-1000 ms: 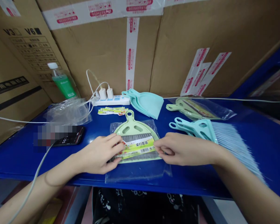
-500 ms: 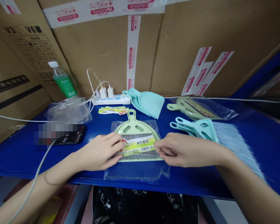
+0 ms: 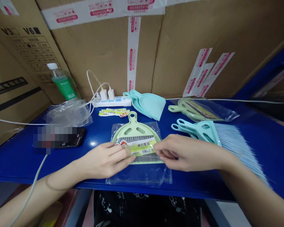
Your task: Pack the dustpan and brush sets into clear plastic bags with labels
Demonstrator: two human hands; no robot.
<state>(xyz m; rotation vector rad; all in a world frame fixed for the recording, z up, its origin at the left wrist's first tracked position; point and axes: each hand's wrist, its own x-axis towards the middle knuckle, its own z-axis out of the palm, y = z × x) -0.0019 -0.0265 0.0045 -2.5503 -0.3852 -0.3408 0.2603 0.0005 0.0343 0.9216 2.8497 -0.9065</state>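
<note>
A green dustpan with a grey-bristled brush nested in it lies in front of me, inside a clear plastic bag. Across the bristles sits a yellow-green and white label card. My left hand reaches in from the left, its fingers stretched out over the card's lower left part and the thumb lower and apart. At the card's right end my right hand is closed, with curled fingers pinching its edge; the fingertips are partly hidden. Whether the card is inside the bag I cannot tell.
Behind are light-blue dustpans, loose label cards and a power strip. Light-blue brushes and a bagged green dustpan set lie right. Clear bags, a phone, a bottle and a cable are left.
My left hand has slid right and slightly down, from the card's left end further over its lower part. My right hand stays at the card's right end.
</note>
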